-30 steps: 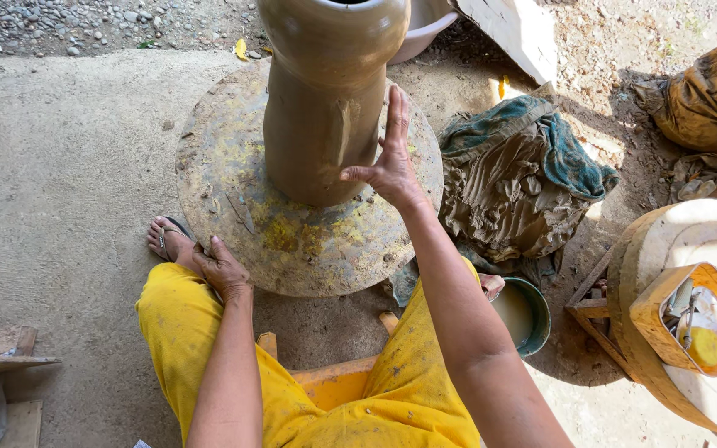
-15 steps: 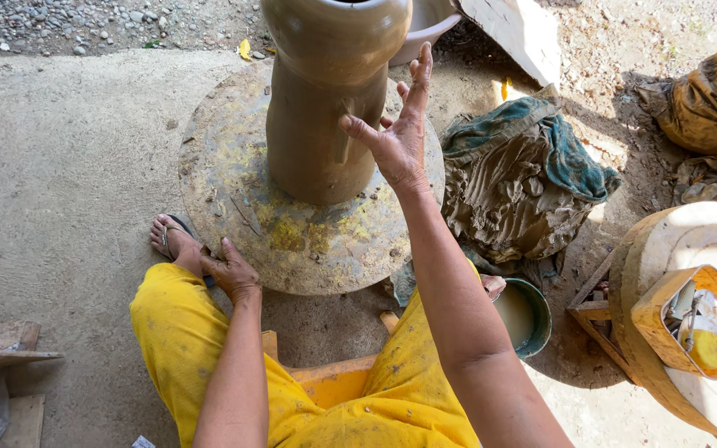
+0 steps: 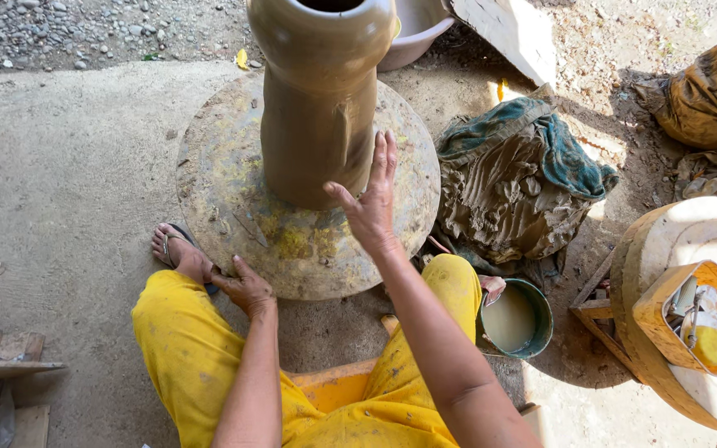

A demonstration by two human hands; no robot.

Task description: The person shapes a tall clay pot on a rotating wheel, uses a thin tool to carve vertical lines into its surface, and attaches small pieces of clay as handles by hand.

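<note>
So the right hand (image 3: pixel 368 207) is hovering flat, grip wide open, beside the tall clay pot (image 3: pixel 319 99); left hand (image 3: pixel 246 289) is resting open-gripped on the wheel (image 3: pixel 217 174) edge.

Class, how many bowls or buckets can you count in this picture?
2: a basin behind the clay pot at the top edge, partly hidden, and a bucket by the person's right knee. Others may be hidden.

Tall wet brown clay vessel (image 3: pixel 319 99) upright on round wheel (image 3: pixel 226 178)
</note>
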